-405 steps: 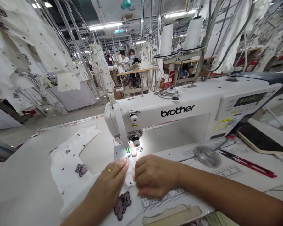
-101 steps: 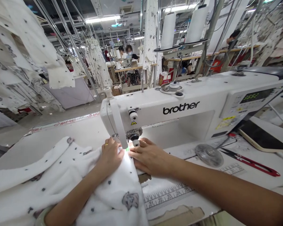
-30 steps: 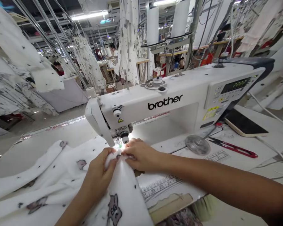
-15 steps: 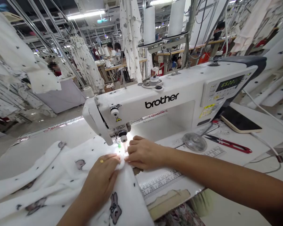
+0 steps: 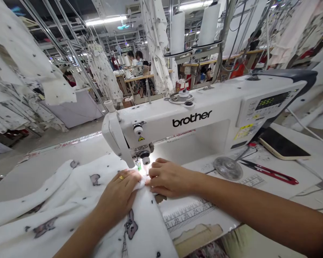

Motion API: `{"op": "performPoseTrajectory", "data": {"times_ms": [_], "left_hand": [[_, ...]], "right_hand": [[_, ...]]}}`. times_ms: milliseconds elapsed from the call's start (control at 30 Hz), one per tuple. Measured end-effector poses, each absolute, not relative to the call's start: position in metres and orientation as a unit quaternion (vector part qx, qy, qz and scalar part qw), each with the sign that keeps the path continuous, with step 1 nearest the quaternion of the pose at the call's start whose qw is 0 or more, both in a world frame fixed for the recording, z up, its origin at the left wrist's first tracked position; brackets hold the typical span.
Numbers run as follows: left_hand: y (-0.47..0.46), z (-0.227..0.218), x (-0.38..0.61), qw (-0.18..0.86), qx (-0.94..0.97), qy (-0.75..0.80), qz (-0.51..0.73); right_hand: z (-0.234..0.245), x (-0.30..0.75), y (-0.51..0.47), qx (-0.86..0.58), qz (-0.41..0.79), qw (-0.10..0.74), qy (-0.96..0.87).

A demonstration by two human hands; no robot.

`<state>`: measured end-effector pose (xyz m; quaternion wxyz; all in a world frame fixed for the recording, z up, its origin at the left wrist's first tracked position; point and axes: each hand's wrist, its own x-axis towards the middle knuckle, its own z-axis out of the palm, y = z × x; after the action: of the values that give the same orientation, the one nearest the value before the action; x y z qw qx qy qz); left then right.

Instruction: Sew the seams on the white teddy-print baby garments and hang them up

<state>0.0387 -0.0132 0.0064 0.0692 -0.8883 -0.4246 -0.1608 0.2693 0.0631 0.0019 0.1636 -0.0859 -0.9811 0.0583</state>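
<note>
White fleecy fabric (image 5: 80,200) with grey animal figures and dark specks spreads over the left of the sewing machine's bed. Its edge runs under the lit needle area of the white Brother sewing machine (image 5: 161,125). My left hand (image 5: 121,190), a yellow ring on one finger, presses on the fabric just in front of the needle, fingers together and gripping a fold. Close to the needle on the right side, my right hand (image 5: 168,178) has its fingers curled and pinches the fabric's edge. Glare and the fingers hide the exact stitching spot.
Red-handled thread snips (image 5: 271,172), a clear round disc (image 5: 228,168) and a phone (image 5: 282,143) lie right of the machine. A printed ruler (image 5: 191,216) runs along the front. Thread cones (image 5: 208,27) stand behind. Printed fabric (image 5: 156,43) hangs around; people sit at machines farther back.
The view has shifted, so the machine appears farther right. Both hands stay by the needle on the fabric; my left fingers lie slightly flatter. The digits on the machine's display differ.
</note>
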Motion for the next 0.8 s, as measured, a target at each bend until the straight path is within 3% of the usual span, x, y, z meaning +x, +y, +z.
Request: {"op": "performPoseTrajectory", "data": {"times_ms": [267,800], "left_hand": [[-0.018,0.005,0.041,-0.028,-0.864,-0.465,-0.192],[-0.003,-0.003,0.034,0.082,-0.882,-0.446,-0.131]], "right_hand": [[0.001,0.269,0.065,-0.088,0.064,0.180,-0.978],[-0.003,0.260,0.064,-0.202,0.061,0.182,-0.960]]}}
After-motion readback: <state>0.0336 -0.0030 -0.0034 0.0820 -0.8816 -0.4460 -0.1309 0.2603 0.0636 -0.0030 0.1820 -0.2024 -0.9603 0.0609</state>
